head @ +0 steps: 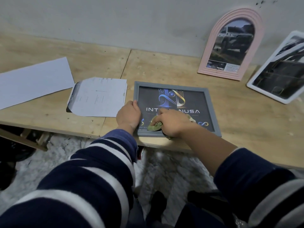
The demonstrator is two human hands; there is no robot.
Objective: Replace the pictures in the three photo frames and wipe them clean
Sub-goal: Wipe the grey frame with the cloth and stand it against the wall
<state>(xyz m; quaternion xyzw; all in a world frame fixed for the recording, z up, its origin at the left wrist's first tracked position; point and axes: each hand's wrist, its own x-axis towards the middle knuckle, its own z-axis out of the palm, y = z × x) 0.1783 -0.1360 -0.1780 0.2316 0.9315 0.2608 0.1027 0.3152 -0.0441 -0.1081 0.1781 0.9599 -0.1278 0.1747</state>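
Note:
A grey rectangular photo frame (211, 106) lies flat near the front edge of the wooden table (164, 66), showing a dark picture with a logo and white lettering. My left hand (129, 115) grips the frame's left edge. My right hand (174, 123) holds a green cloth (153, 126) and presses it on the lower part of the glass. A pink arched frame (213, 46) with a photo of a vehicle leans against the wall at the back right. A white frame (251, 82) with a dark photo leans at the far right.
Two loose paper sheets lie left of the grey frame: a printed picture turned face down (98, 97) and a larger blank white sheet (32, 81). Below the table edge are pale carpet (65, 148) and dark objects at the left.

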